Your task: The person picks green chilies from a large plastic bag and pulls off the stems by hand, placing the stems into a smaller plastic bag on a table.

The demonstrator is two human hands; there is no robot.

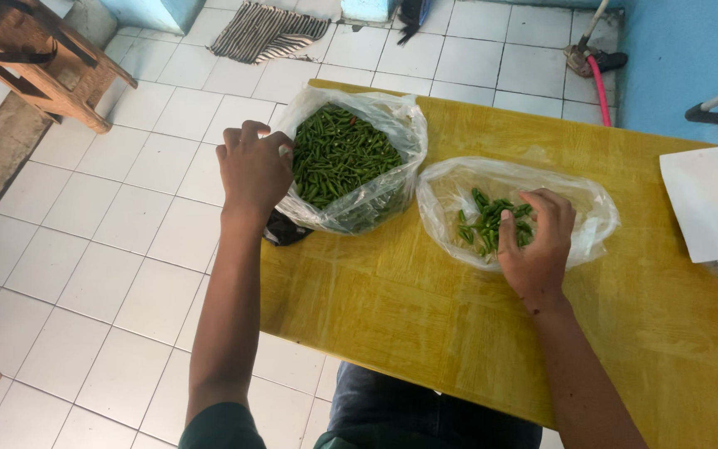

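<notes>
A person sits at a yellow wooden table with two clear plastic bags in front of them. The left hand is curled over the near rim of the fuller bag, fingers pressed together on the plastic at its left edge; the heap of green chilies inside lies just to the right of that hand, touching the bag wall it grips. The chilies there lie jumbled, pointing every way, with no common long axis.

The right hand rests fingers-down inside the flatter bag, fingertips bent into a small scatter of green chilies. These lie just left of and under the fingers, mostly slanting toward the table's far edge. Whether the fingers pinch one I cannot tell.

A white sheet of paper lies well apart on the right.
</notes>
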